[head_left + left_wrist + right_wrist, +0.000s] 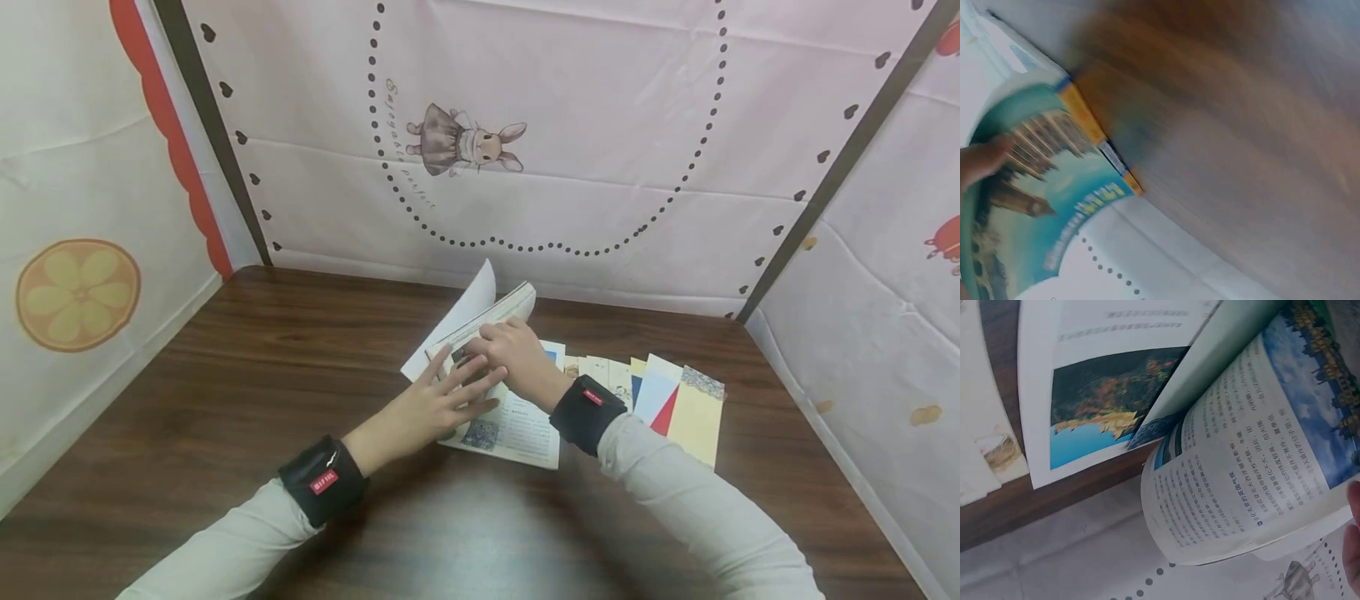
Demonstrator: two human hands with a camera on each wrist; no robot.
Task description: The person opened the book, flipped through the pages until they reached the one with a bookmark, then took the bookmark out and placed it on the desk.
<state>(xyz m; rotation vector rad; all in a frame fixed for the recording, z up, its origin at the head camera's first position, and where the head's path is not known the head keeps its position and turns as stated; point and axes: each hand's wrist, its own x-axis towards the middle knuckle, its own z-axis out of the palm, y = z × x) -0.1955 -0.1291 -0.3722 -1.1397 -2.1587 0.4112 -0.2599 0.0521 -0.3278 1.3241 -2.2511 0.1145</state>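
A thick illustrated book (525, 429) stands partly opened at the middle of the table, its page block raised and a white flap (457, 321) lifted behind it. My left hand (442, 404) spreads its straight fingers over the near side of the pages. In the left wrist view, its thumb (985, 164) lies against the blue-green cover (1079, 187), which shows buildings and a yellow spine. With curled fingers my right hand (517, 358) grips the raised pages. In the right wrist view, its fingertips (1352, 550) are at the edge of a printed page (1222, 481) with a sky photo.
Several paper cards or strips lie fanned to the right of the book, among them a cream one with a patterned end (693, 417) and a pale blue one (656, 383). The brown wooden table (187, 400) is enclosed by printed fabric walls (600, 108).
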